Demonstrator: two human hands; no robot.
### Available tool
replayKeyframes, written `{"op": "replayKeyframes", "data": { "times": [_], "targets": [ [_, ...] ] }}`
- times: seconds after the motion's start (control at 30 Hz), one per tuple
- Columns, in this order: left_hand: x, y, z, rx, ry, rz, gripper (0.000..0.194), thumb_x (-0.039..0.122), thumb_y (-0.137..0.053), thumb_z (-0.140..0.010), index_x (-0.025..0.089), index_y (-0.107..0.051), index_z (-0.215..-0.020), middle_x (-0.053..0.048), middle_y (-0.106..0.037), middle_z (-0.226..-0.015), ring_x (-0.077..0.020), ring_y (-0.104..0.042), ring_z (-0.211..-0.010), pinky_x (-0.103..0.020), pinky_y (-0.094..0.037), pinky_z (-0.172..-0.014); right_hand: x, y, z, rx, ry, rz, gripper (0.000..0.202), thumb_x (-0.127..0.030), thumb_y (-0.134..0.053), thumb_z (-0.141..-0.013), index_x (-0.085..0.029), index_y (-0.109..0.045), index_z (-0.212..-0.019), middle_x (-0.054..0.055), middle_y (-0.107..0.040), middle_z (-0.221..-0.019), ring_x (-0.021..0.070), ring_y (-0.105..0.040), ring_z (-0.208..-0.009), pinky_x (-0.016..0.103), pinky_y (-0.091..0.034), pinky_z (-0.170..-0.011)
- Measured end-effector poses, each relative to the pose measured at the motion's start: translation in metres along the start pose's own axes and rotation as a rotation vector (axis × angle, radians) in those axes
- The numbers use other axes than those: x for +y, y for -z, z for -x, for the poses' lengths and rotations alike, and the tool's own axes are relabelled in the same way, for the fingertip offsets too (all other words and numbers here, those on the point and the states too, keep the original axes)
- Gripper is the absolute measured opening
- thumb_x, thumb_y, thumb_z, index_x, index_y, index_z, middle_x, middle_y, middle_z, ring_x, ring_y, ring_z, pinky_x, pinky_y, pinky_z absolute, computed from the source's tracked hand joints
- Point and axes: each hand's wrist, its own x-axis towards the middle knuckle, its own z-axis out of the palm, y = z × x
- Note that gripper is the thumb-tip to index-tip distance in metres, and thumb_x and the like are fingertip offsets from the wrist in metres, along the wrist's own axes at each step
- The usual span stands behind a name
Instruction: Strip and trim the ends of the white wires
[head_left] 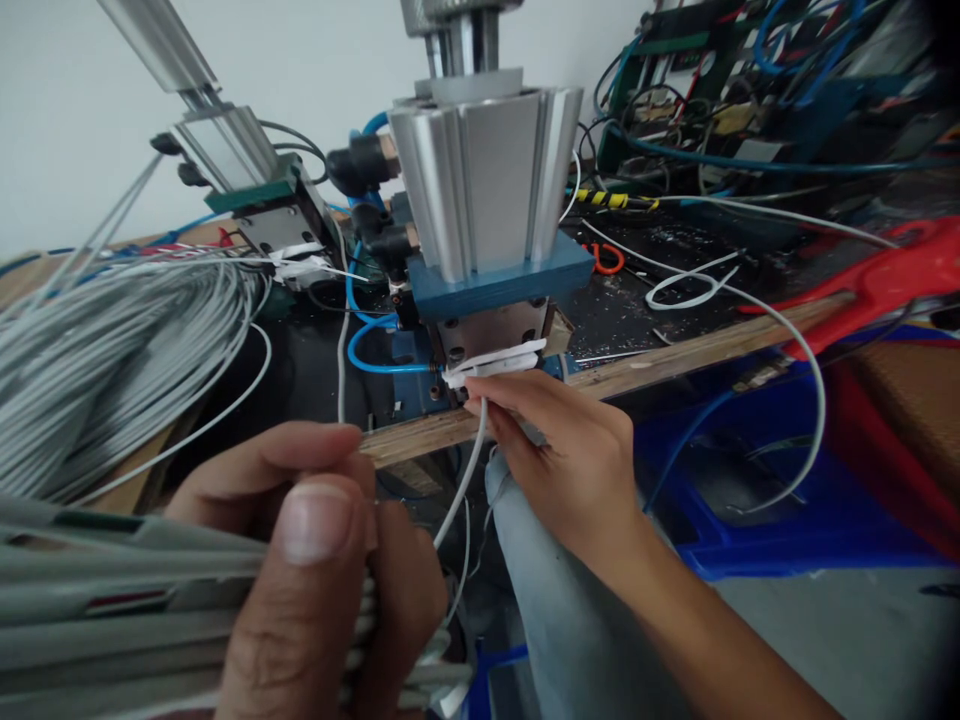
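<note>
A thick bundle of grey cables (112, 620) fills the lower left, and my left hand (322, 570) is wrapped round it close to the camera. My right hand (562, 440) pinches one grey cable (471, 465) near its end, right at the front of a pneumatic press (480, 190). White tape or padding (499, 365) covers the press's lower opening, and my fingertips are against it. The cable's tip is hidden there. From my right fingers the cable hangs down in a curve behind my left hand.
A second press (225, 150) stands behind on the left, beside a large coil of grey cable (150, 370). The bench has a wooden front edge (427, 437). A red air gun (877, 280) lies at right, above a blue plastic stool (705, 530). Loose cables and blue hoses cross the bench.
</note>
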Motion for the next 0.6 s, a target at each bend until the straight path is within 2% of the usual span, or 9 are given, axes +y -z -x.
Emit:
{"op": "replayKeyframes", "data": {
  "times": [0.1, 0.17, 0.2, 0.23, 0.27, 0.3, 0.4, 0.5, 0.6],
  "targets": [
    [-0.001, 0.000, -0.002, 0.020, 0.029, -0.004, 0.024, 0.043, -0.087, -0.077, 0.026, -0.071, -0.073, 0.012, -0.060, -0.053, 0.0011, -0.043, -0.025, -0.009, -0.023, -0.030, 0.000, 0.000, -0.001, -0.003, 0.008, 0.017, 0.026, 0.000, -0.054, -0.098, -0.015, -0.072, -0.109, 0.010, -0.080, -0.103, 0.0174, -0.077, -0.095, 0.029, -0.063, -0.086],
    [-0.006, 0.005, -0.010, 0.009, 0.007, 0.006, 0.028, 0.044, -0.092, -0.069, 0.026, -0.070, -0.069, 0.012, -0.059, -0.049, -0.0009, -0.042, -0.020, -0.012, -0.024, -0.025, 0.000, 0.000, -0.001, 0.001, 0.007, 0.024, 0.025, -0.001, -0.054, -0.098, -0.016, -0.071, -0.109, 0.010, -0.080, -0.102, 0.0173, -0.077, -0.094, 0.028, -0.063, -0.084],
    [-0.011, 0.008, -0.016, 0.007, -0.052, 0.007, 0.032, 0.045, -0.096, -0.063, 0.026, -0.070, -0.065, 0.012, -0.059, -0.046, -0.0014, -0.039, -0.017, -0.014, -0.024, -0.022, 0.000, 0.000, -0.002, 0.003, 0.005, 0.026, 0.025, -0.001, -0.054, -0.098, -0.016, -0.071, -0.109, 0.009, -0.080, -0.102, 0.0172, -0.077, -0.094, 0.028, -0.063, -0.084],
    [-0.016, 0.013, -0.023, -0.044, -0.133, 0.031, 0.034, 0.046, -0.098, -0.057, 0.027, -0.071, -0.064, 0.012, -0.058, -0.043, -0.0042, -0.038, -0.014, -0.017, -0.022, -0.017, 0.000, 0.000, -0.002, 0.001, 0.004, 0.026, 0.026, -0.001, -0.054, -0.098, -0.017, -0.072, -0.109, 0.009, -0.080, -0.102, 0.0173, -0.077, -0.093, 0.028, -0.063, -0.084],
    [-0.021, 0.017, -0.029, -0.098, -0.213, 0.028, 0.036, 0.050, -0.099, -0.053, 0.028, -0.073, -0.063, 0.011, -0.054, -0.038, -0.0044, -0.029, -0.009, -0.021, -0.019, -0.013, 0.000, 0.000, -0.002, -0.001, 0.004, 0.026, 0.026, -0.001, -0.054, -0.098, -0.016, -0.072, -0.108, 0.009, -0.080, -0.101, 0.0174, -0.077, -0.094, 0.028, -0.063, -0.084],
    [-0.026, 0.022, -0.035, -0.118, -0.310, 0.031, 0.035, 0.055, -0.097, -0.053, 0.031, -0.074, -0.064, 0.012, -0.049, -0.033, -0.0031, -0.017, -0.007, -0.022, -0.013, -0.011, 0.000, 0.000, -0.002, -0.001, 0.003, 0.027, 0.025, -0.001, -0.055, -0.098, -0.016, -0.072, -0.108, 0.009, -0.080, -0.101, 0.0177, -0.077, -0.094, 0.028, -0.063, -0.084],
    [-0.036, 0.032, -0.045, -0.202, -0.422, -0.027, 0.035, 0.061, -0.093, -0.056, 0.035, -0.078, -0.074, 0.012, -0.043, -0.028, -0.0050, -0.006, -0.006, -0.027, -0.007, -0.008, 0.000, -0.001, -0.001, -0.006, -0.001, 0.029, 0.025, -0.001, -0.055, -0.097, -0.017, -0.072, -0.108, 0.009, -0.080, -0.102, 0.0185, -0.077, -0.095, 0.029, -0.064, -0.085],
    [-0.038, 0.034, -0.043, -0.253, -0.410, -0.035, 0.036, 0.059, -0.094, -0.055, 0.035, -0.079, -0.077, 0.011, -0.046, -0.028, -0.0072, -0.015, -0.006, -0.026, -0.011, -0.009, 0.001, -0.001, 0.000, -0.009, -0.001, 0.029, 0.027, -0.003, -0.054, -0.098, -0.021, -0.071, -0.110, 0.008, -0.080, -0.104, 0.0193, -0.077, -0.095, 0.031, -0.065, -0.084],
    [-0.038, 0.030, -0.038, -0.240, -0.383, -0.023, 0.032, 0.057, -0.093, -0.060, 0.034, -0.079, -0.077, 0.011, -0.046, -0.030, -0.0080, -0.024, -0.007, -0.023, -0.017, -0.012, 0.002, -0.002, 0.000, -0.008, -0.004, 0.018, 0.030, -0.005, -0.054, -0.099, -0.026, -0.071, -0.112, 0.006, -0.079, -0.105, 0.0201, -0.077, -0.095, 0.033, -0.066, -0.084]
  ]
}}
